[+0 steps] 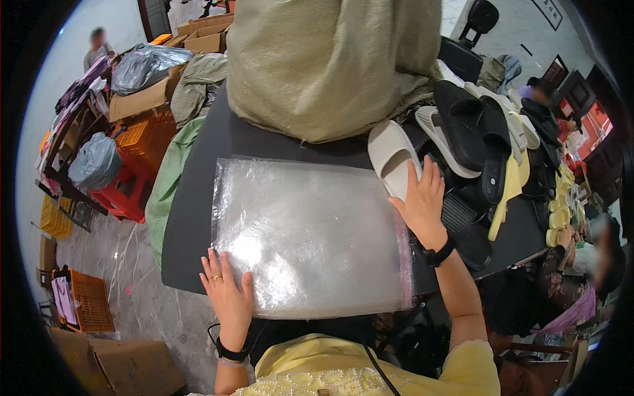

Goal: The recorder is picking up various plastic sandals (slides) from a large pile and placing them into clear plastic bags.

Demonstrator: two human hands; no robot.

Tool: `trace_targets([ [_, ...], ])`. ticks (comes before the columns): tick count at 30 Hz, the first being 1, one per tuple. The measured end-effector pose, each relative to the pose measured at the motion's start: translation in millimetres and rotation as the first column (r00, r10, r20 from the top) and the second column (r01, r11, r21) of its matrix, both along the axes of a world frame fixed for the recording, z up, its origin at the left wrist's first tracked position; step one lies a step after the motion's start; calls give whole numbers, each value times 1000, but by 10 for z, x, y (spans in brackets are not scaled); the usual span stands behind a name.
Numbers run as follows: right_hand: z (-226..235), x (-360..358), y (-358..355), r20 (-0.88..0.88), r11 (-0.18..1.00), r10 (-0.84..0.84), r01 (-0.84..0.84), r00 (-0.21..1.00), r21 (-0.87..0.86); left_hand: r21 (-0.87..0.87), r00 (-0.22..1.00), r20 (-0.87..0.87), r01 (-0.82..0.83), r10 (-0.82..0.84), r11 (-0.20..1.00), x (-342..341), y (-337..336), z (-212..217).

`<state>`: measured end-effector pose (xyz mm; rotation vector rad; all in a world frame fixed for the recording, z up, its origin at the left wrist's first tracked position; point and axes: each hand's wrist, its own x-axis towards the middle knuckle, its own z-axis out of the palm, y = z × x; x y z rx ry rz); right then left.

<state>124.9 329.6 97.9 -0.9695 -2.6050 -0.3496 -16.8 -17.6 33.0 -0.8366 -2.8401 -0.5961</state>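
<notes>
A stack of clear plastic bags (323,231) lies flat on the dark table (188,231) before me, a pinkish strip along its right edge. My left hand (228,287) rests at the stack's lower left edge, fingers stretched out and holding nothing. Over by the upper right corner, my right hand (422,201) is spread with its fingertips at a white slipper (391,155). Whether those fingers touch the slipper or hover just above it is hard to tell. Beside that hand is a pile of black slippers (462,125), with white and yellow ones among them.
A large beige woven sack (330,66) stands at the table's far side. Yellow slippers (560,211) line the right, where other people sit. To the left are a red stool (125,191), orange crates (92,300) and cardboard boxes (135,366) on the floor.
</notes>
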Motion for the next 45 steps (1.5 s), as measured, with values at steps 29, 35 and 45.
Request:
trace_targets([
  [29,1157,850,1824,-331,905,-349,407,877,122,-111,997,-1,71,-72,991,15,240,16],
  [35,1127,828,2390,-361,770,-632,611,686,-186,-98,997,-7,74,-75,992,27,221,-12],
  [45,1015,784,2679,-172,673,-739,705,651,-225,-98,997,-24,64,-67,993,24,244,20],
])
